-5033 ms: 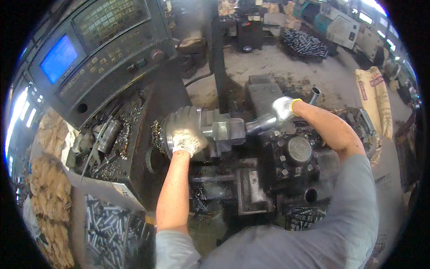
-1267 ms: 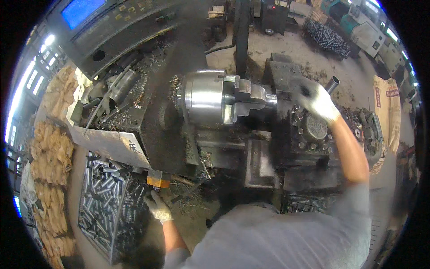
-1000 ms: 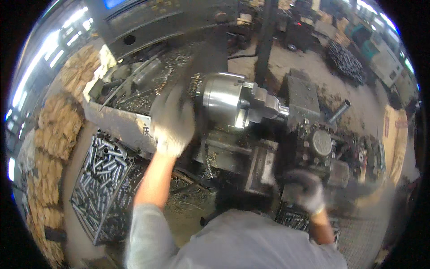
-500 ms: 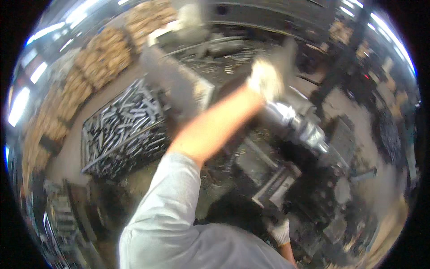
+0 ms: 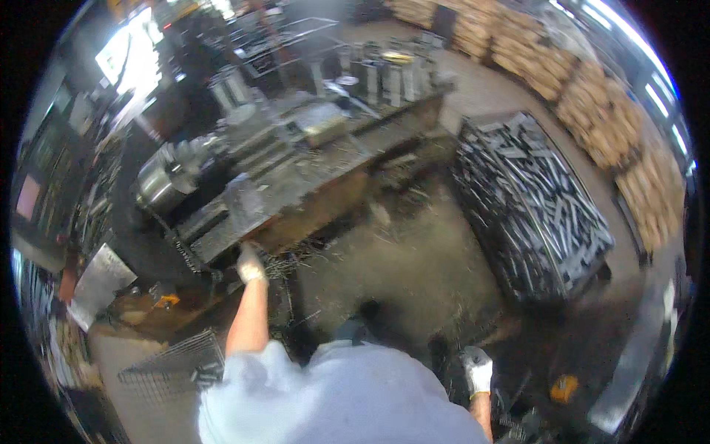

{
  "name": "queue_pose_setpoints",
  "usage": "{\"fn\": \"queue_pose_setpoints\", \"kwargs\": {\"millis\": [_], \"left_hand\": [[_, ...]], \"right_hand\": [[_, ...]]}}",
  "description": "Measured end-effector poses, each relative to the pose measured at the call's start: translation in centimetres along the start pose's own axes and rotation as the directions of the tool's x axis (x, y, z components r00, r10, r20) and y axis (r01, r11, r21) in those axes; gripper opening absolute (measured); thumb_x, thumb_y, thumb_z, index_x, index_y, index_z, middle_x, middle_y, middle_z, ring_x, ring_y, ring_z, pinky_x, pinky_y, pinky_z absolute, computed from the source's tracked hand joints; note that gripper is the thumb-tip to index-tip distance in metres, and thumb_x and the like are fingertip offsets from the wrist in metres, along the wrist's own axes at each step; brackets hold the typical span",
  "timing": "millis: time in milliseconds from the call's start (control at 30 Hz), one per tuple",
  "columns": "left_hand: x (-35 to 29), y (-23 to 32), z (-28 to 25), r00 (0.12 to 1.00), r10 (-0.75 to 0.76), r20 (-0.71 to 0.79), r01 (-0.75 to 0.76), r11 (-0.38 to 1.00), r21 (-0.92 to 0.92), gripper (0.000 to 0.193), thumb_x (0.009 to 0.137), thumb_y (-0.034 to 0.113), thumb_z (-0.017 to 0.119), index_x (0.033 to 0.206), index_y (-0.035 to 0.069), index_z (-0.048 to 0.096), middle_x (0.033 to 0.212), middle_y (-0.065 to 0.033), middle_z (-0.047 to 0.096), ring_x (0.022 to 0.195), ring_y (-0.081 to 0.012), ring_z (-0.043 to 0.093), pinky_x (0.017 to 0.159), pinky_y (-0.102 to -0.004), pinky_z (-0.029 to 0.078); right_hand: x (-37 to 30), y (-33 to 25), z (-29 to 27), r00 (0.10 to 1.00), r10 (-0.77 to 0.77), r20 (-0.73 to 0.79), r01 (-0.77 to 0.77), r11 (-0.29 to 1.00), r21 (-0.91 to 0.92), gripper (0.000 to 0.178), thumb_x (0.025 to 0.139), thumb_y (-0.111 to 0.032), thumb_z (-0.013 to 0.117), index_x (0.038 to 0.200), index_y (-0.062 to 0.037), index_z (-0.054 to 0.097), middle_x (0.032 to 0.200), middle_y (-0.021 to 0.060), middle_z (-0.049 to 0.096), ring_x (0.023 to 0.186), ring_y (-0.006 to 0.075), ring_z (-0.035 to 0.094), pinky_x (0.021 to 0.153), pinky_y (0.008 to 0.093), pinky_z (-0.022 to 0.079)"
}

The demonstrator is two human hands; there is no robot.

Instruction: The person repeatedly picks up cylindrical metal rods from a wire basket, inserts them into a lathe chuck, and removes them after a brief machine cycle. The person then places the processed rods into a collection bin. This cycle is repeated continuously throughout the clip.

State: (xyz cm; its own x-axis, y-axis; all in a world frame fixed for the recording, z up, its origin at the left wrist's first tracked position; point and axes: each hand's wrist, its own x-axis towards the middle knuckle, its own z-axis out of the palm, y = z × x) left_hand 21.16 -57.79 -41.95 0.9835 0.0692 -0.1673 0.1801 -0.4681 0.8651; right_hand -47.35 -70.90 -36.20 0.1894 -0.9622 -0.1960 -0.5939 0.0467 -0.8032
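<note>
My left hand [image 5: 251, 265], in a white glove, is low beside the near end of a lathe [image 5: 325, 166]. The hand is smeared by motion, so its fingers and anything in them are unclear. A shiny round chuck [image 5: 164, 181] sits at the lathe's left end, beyond this hand. My right hand [image 5: 478, 368], also gloved in white, hangs low at my right side. Its fingers look curled together against a dark area, which hides whatever they may hold. The nearest large thing to it is a crate [image 5: 494, 255] heaped with metal bars [image 5: 551, 192].
Several upright metal cylinders [image 5: 392, 81] stand at the lathe's far end. Metal scraps lie along its base. Brown bundles [image 5: 603, 107] are stacked behind the crate. A wire basket [image 5: 174, 366] stands at lower left, and a yellow object [image 5: 563, 388] lies at lower right.
My view has swung left, so the crate has shifted from the left side to the right. My left arm, outstretched over shiny machine parts earlier, is now lower and nearer my body.
</note>
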Motion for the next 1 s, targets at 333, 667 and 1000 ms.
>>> {"fn": "queue_pose_setpoints", "kwargs": {"millis": [333,667,1000], "left_hand": [[7.5,-14.9,-26.8,0.883,0.221,-0.414,0.377,0.190,0.906,0.044,0.109,0.022,0.045,0.147,0.002,0.053,0.152,-0.0233,0.052,0.143,-0.0325,0.051,0.120,-0.0458,0.040],[8.6,-13.4,-10.4,0.904,0.271,-0.330,0.073,0.662,0.746,0.051,0.107,0.029,0.048,0.150,0.001,0.045,0.155,-0.0111,0.048,0.145,-0.0248,0.043,0.121,-0.0454,0.031],[-3.8,-13.6,20.3,0.431,0.201,0.879,-0.895,0.217,0.390,0.047,0.103,0.035,0.061,0.130,-0.003,0.064,0.134,-0.0118,0.069,0.129,-0.0293,0.061,0.108,-0.0496,0.045]], "right_hand": [[17.7,-16.1,14.1,0.797,-0.025,0.603,0.366,0.815,-0.449,0.037,0.086,-0.037,0.073,0.104,-0.0052,0.078,0.101,0.0232,0.075,0.094,0.0420,0.071,0.084,0.0478,0.057],[25.9,-13.8,16.7,0.629,-0.019,0.777,0.469,0.806,-0.361,0.044,0.083,-0.033,0.066,0.121,-0.0123,0.074,0.113,0.0193,0.075,0.105,0.0402,0.071,0.093,0.0482,0.056],[42.0,-8.7,5.0,0.853,-0.031,0.522,0.208,0.936,-0.284,0.044,0.088,-0.037,0.069,0.123,-0.0110,0.074,0.120,0.0181,0.074,0.114,0.0396,0.068,0.099,0.0468,0.054]]}}
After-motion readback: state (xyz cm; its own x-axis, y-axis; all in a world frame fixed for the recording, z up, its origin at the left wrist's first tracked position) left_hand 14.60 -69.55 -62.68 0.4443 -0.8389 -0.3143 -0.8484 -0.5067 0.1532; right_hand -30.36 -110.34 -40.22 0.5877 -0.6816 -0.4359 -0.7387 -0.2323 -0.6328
